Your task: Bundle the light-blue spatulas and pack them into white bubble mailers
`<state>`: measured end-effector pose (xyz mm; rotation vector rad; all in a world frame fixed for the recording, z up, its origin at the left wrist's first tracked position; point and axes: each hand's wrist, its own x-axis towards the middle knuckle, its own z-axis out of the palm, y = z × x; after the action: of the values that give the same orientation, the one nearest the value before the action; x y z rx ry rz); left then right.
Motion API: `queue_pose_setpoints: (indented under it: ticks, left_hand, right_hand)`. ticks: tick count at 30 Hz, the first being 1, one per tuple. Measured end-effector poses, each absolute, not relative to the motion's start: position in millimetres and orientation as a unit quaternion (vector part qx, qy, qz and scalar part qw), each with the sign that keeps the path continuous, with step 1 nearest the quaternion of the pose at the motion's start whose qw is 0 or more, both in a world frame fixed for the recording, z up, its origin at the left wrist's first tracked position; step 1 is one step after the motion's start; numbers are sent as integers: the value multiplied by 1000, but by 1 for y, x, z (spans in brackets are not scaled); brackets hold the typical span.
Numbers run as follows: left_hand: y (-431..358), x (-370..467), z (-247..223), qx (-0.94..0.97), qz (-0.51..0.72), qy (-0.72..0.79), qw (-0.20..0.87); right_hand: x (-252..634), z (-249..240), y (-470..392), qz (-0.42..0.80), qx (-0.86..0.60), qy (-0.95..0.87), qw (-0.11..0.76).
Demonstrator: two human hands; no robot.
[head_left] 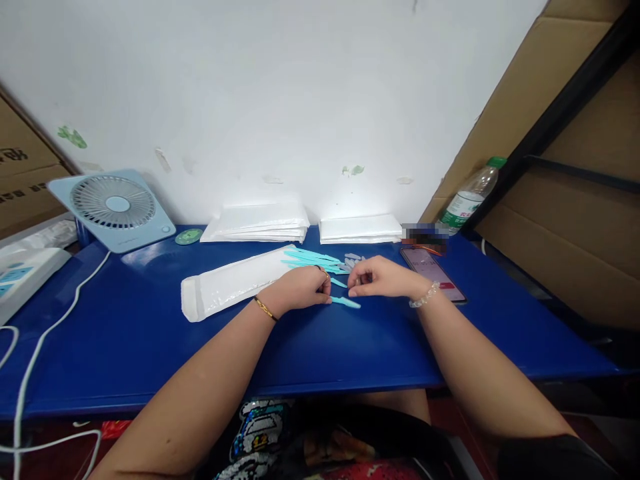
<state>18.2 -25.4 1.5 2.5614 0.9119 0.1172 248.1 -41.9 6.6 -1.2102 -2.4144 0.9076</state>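
My left hand (310, 288) is closed, with the thumb and fingertips pinching one end of a slim teal eyebrow razor (346, 303). The razor's other end points right, low over the blue table. A second teal razor (339, 283) shows just beyond those fingers. Behind them lies a loose pile of teal razors (313, 257). My right hand (373, 277) is curled, thumb against the bent fingers, close to several small grey-lilac pieces (354, 259). Whether anything sits in its fingertips is hidden. A white padded mailer (235, 283) lies left of the pile, partly behind my left hand.
Two stacks of white mailers, a left stack (260, 223) and a right stack (360, 229), lie along the wall. A phone (434, 272) and a bottle (470, 197) are on the right. A blue fan (117, 207) and white cable (65, 301) occupy the left.
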Motion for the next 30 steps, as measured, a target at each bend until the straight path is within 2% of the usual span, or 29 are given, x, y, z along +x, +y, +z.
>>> queue_pose_setpoints:
  ticks: [3, 7, 11, 17, 23, 30]
  left_hand:
    - [-24, 20, 1, 908, 74, 372, 178]
    - [-20, 13, 7, 891, 114, 405, 172]
    - [-16, 7, 8, 870, 146, 412, 230]
    - [-11, 3, 2, 833, 175, 400, 341]
    - [0, -5, -4, 802, 204, 402, 392]
    - [-6, -3, 1, 802, 230, 392, 388]
  right_hand:
    - [244, 6, -43, 333, -410, -839, 130]
    - [249, 9, -41, 292, -439, -825, 204]
    - [251, 11, -42, 304, -446, -795, 277]
    - [244, 5, -43, 310, -414, -791, 326]
    - [258, 10, -36, 327, -455, -708, 430]
    - [252, 0, -31, 395, -468, -621, 490]
